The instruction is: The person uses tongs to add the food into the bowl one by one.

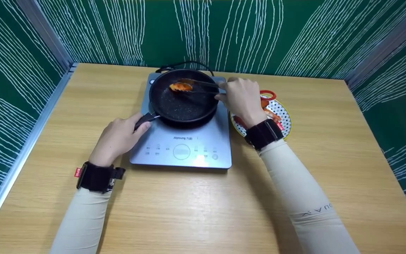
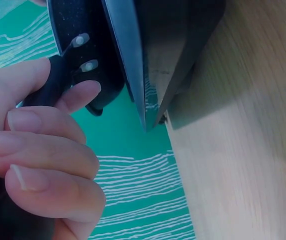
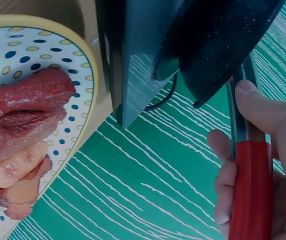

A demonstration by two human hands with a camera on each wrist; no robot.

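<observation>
Head view: grips, with the fingers of the left hand (image 1: 118,139) curled round it, the slim black handle (image 1: 146,120) of a round black frying pan with a light-speckled interior (image 1: 185,106). Holds that pan over a flat, silver-grey induction cooker with a printed control panel (image 1: 210,137); cannot tell whether touching its top all round. Clasps, in the right hand (image 1: 241,98), a pair of long metal tongs with red grips (image 1: 206,92), pointing leftward into the pan. Between their tips, inside the pan toward its far left part, a glossy orange-red piece of meat (image 1: 180,86); cannot tell whether resting on the pan's bottom or raised.

Left wrist view: thumb and fingers wrapped about the handle, near two metal rivets (image 2: 89,66) on the pan's side.

Right wrist view: fingers closed round the red grip, thumb laid along the metal arm. To the right of the cooker in the head view, partly behind the right wrist, a round white plate with blue and yellow dots and a yellow rim (image 1: 284,109), bearing several reddish-brown pieces of meat (image 3: 28,120).

Around all this, a light wood-grain counter (image 1: 174,211), a black cable (image 1: 190,62) behind the cooker, and green walls with white streaks (image 1: 160,31).
</observation>
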